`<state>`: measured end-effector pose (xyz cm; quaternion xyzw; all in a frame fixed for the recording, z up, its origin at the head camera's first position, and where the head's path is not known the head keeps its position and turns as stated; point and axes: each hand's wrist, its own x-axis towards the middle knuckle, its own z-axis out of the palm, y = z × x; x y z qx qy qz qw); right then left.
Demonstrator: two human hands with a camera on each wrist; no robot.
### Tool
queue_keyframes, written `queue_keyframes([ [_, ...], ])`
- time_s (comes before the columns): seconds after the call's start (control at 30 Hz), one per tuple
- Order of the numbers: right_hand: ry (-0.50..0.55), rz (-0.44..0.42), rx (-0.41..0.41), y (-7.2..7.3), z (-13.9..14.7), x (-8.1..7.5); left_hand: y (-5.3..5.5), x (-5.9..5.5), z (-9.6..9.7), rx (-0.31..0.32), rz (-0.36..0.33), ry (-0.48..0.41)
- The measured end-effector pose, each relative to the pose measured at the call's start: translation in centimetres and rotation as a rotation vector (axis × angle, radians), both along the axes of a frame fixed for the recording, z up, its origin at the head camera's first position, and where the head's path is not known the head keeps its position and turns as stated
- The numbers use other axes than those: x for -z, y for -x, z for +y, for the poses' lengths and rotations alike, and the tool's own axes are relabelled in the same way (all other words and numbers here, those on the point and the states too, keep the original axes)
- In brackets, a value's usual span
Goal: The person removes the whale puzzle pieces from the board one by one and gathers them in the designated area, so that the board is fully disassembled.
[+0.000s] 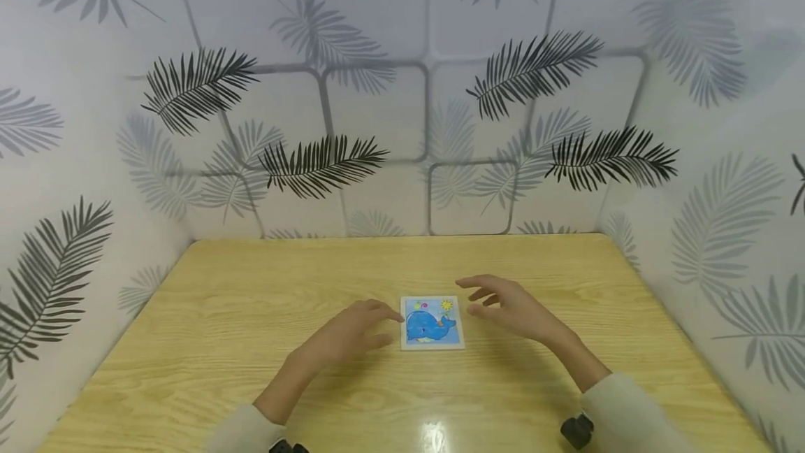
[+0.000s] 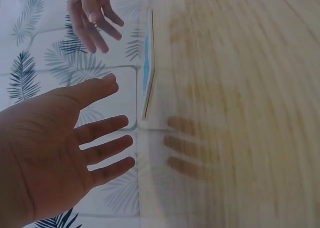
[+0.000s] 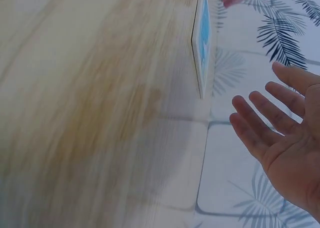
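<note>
A person's left grip (image 1: 352, 331) and right grip (image 1: 514, 310) hover above a wood-grain worktop (image 1: 264, 285), fingers loosely spread. A square whale picture (image 1: 432, 327) lies flat between them, near the fingertips of both grips, while a leaf-print wall (image 1: 377, 114) rises beyond the two.

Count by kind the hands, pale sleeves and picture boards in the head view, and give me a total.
Hands: 2 (left hand, right hand)
Pale sleeves: 2 (left sleeve, right sleeve)
Picture boards: 1 (whale board)
Total: 5
</note>
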<state>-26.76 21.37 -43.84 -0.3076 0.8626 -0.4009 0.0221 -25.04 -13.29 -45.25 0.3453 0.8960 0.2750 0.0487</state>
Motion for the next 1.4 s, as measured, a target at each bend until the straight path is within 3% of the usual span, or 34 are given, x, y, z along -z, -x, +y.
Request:
queue_keyframes([
  [0.13, 0.004, -0.021, -0.056, 1.0, -1.8, 0.2, 0.7, 0.7, 1.1, 0.015, 0.033, 0.052],
  [0.37, -0.006, -0.063, -0.133, 1.9, -4.1, 0.6, 0.9, 1.4, 2.0, -0.109, -0.015, 0.124],
  [0.57, -0.061, -0.091, -0.138, 2.6, -5.1, 1.4, 1.0, 1.9, 1.9, -0.146, -0.033, 0.131],
  [0.77, -0.132, -0.092, -0.131, 3.4, -5.9, 1.6, 1.5, 1.7, 1.8, -0.125, -0.051, 0.152],
  [0.93, -0.182, -0.077, -0.144, 4.3, -6.9, 2.2, 1.7, 2.0, 1.7, -0.059, -0.038, 0.156],
  [1.07, -0.272, -0.023, -0.157, 4.9, -7.8, 2.6, 1.6, 2.3, 1.6, -0.008, -0.043, 0.158],
  [1.4, -0.378, 0.086, -0.217, 6.2, -8.5, 2.5, 1.3, 1.4, 1.4, 0.014, -0.049, 0.177],
])
